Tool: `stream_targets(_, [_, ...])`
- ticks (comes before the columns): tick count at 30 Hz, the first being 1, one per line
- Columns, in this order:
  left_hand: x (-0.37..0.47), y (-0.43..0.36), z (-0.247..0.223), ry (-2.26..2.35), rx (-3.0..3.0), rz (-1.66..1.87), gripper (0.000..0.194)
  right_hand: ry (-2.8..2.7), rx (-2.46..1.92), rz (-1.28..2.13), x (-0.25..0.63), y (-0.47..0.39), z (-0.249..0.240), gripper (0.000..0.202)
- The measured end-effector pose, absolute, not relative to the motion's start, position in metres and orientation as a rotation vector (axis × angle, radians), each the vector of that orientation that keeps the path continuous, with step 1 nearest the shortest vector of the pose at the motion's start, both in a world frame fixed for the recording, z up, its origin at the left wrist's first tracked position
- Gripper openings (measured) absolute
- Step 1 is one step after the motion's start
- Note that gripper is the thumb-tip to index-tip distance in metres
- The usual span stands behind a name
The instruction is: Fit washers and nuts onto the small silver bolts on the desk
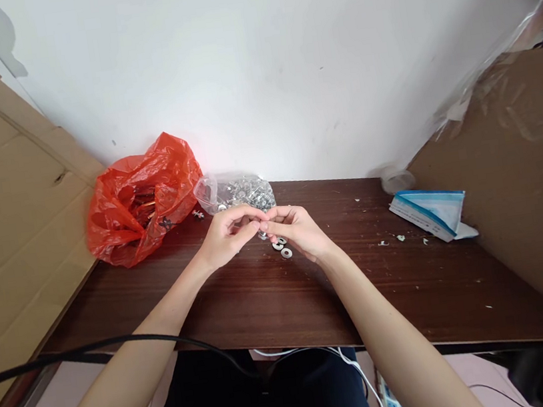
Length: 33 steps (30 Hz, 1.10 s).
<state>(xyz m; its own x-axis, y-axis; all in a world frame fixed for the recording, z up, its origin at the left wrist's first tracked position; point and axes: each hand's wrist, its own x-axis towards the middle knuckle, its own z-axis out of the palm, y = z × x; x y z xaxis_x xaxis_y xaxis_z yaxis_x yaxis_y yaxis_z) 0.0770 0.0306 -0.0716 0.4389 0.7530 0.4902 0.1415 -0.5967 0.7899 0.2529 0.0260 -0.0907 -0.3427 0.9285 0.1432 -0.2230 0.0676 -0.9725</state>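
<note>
My left hand (233, 236) and my right hand (300, 230) meet fingertip to fingertip above the middle of the dark wooden table. Both are closed in a pinch, and the fingers hide most of what is between them. A small shiny metal piece (262, 235) shows just under the fingertips; whether it is held or lies on the table I cannot tell. Right below my right fingers lie a few flat metal washers (286, 253). Behind my hands rests a clear plastic bag (254, 191) full of small metal hardware.
To the left, a red plastic bag (173, 170) holds copper-coloured pieces. A small metal part (197, 214) lies beside it. Cardboard (6, 187) walls the left side, more cardboard (511, 183) the right. A blue-and-white packet (427, 212) sits at right. A black cable (119, 339) crosses my left forearm.
</note>
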Motion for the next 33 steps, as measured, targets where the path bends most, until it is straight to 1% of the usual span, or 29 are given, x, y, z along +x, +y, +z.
stream_targets(8, [0.077,0.029,-0.071,0.749,1.967,1.137,0.012,-1.372,-0.769,1.485,0.253,0.026,-0.091,0.022])
stream_targets(22, [0.077,0.032,-0.072,0.765,1.871,1.169,0.015,-1.386,-0.798,1.524,0.252,0.023,-0.087,0.024])
stream_targets(28, [0.077,0.039,-0.077,0.903,1.863,1.284,0.015,-1.31,-0.765,1.448,0.252,0.026,-0.09,0.023])
stream_targets(33, [0.078,0.04,-0.079,1.011,1.958,1.256,0.016,-1.204,-0.704,1.348,0.251,0.028,-0.09,0.022])
